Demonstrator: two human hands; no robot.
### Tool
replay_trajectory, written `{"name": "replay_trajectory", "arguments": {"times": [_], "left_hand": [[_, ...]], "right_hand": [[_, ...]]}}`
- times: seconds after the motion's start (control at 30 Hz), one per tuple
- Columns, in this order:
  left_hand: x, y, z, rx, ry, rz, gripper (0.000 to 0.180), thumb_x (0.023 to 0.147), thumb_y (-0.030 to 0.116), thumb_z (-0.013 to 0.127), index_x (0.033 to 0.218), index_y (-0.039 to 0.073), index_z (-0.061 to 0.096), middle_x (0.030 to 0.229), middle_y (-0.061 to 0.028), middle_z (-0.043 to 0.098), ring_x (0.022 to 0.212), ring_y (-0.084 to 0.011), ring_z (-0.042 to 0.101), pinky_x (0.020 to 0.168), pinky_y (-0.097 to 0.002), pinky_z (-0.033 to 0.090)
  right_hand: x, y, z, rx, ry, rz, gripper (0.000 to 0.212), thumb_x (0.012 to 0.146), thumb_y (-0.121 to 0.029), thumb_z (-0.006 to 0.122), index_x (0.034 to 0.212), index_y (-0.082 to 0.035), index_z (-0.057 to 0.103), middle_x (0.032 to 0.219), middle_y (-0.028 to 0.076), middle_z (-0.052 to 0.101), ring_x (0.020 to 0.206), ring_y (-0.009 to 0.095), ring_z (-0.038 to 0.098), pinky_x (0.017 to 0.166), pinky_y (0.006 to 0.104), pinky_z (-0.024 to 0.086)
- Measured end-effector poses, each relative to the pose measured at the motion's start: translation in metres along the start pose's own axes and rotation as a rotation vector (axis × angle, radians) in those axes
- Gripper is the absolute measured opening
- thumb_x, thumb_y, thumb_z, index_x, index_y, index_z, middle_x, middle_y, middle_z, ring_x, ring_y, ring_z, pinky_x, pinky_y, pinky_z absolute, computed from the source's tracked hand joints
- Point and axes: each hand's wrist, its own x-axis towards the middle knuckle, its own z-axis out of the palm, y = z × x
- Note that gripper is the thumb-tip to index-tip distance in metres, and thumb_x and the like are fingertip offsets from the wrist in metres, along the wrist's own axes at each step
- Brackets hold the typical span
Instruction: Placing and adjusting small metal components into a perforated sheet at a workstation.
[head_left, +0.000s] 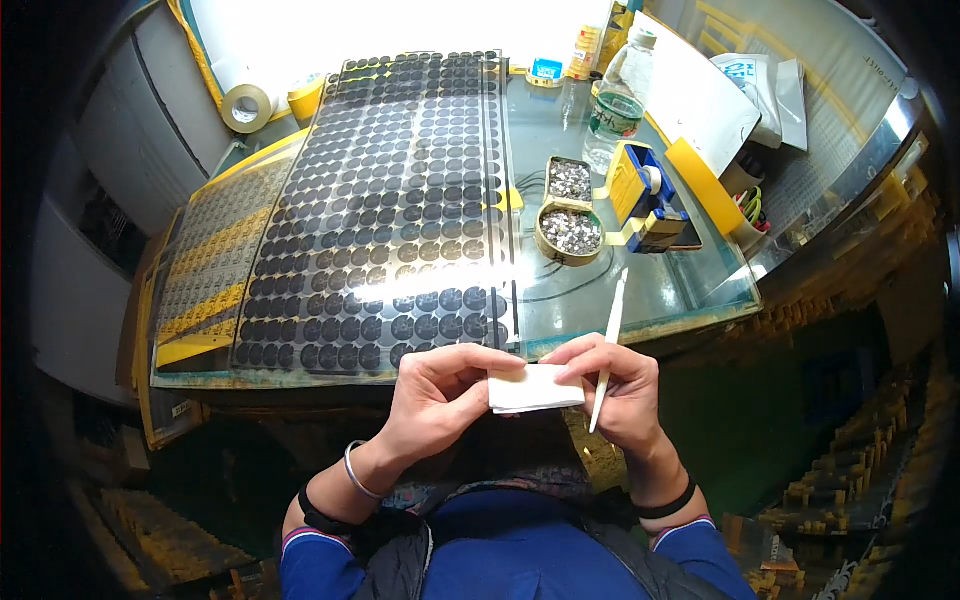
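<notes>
A glass-topped table [560, 315] stands under a bright white glow at its far side, with grey panels to the left; at its near edge, in front of the person's body, a folded white piece [537, 389], paper or cloth, one cannot tell which, is held up level between two hands; the left hand [432, 400] is closed on its left end, thumb below and fingertips on the upper edge; the right hand [626, 392] pinches its upper right corner between thumb and fingers, and also keeps a slim white stick [613, 330] tucked among the fingers, its tip pointing away over the glass; beyond the left hand lies a long clear sheet [478, 268] bearing rows of black discs; past the stick stand a round tin [570, 235] and, touching it or nearly so, a squarish tin [569, 180], both filled with pale and dark bits; to their right is a blue and yellow tape dispenser [630, 185]; behind it rises a clear bottle [617, 112] with a green label; at the far left rests a tape roll [246, 108]
</notes>
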Motion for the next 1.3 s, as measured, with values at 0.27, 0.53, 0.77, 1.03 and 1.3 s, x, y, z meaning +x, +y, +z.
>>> {"name": "replay_trajectory", "arguments": {"times": [0.27,0.53,0.77,1.03,1.3], "left_hand": [[0.0,-0.001,-0.003,-0.033,-0.037,0.001,0.02,0.091,-0.01,0.05,0.103,-0.007,0.066,0.107,-0.0134,0.066,0.1,-0.0164,0.063,0.091,-0.0286,0.05],[0.003,0.007,-0.003,-0.375,-0.005,-0.14,0.022,0.097,0.011,0.048,0.11,-0.004,0.055,0.112,-0.0194,0.061,0.096,-0.022,0.065,0.079,-0.0394,0.061],[0.008,0.013,0.002,-0.073,0.03,-0.324,0.025,0.097,0.02,0.061,0.1,-0.005,0.066,0.093,-0.0125,0.068,0.082,-0.0172,0.068,0.074,-0.0304,0.06],[0.005,0.009,0.005,-0.011,0.072,-0.225,0.02,0.093,0.013,0.066,0.099,-0.005,0.069,0.09,-0.0113,0.07,0.081,-0.0145,0.068,0.073,-0.0272,0.058],[0.002,0.007,0.006,0.02,0.1,-0.151,0.015,0.092,0.007,0.066,0.1,-0.005,0.07,0.092,-0.0095,0.07,0.084,-0.0122,0.066,0.076,-0.0257,0.055]], "right_hand": [[0.0,-0.005,-0.002,-0.157,-0.02,-0.135,0.018,0.072,0.009,0.073,0.082,-0.005,0.07,0.098,0.014,0.07,0.092,0.022,0.068,0.081,0.03,0.053],[-0.001,-0.004,-0.003,-0.155,0.002,-0.114,0.02,0.07,0.011,0.072,0.08,-0.005,0.069,0.098,0.014,0.071,0.092,0.022,0.068,0.081,0.0307,0.053],[0.001,-0.007,-0.002,-0.293,-0.025,-0.227,0.022,0.066,0.013,0.069,0.079,-0.005,0.068,0.097,0.015,0.071,0.09,0.025,0.069,0.077,0.0315,0.053],[0.001,-0.006,0.0,-0.359,-0.007,-0.302,0.023,0.066,0.012,0.068,0.081,-0.006,0.068,0.097,0.014,0.071,0.089,0.025,0.069,0.076,0.0322,0.054],[0.001,-0.007,0.0,-0.34,-0.016,-0.324,0.024,0.074,0.015,0.062,0.087,-0.004,0.065,0.103,0.017,0.07,0.093,0.026,0.069,0.079,0.0328,0.055]]}}
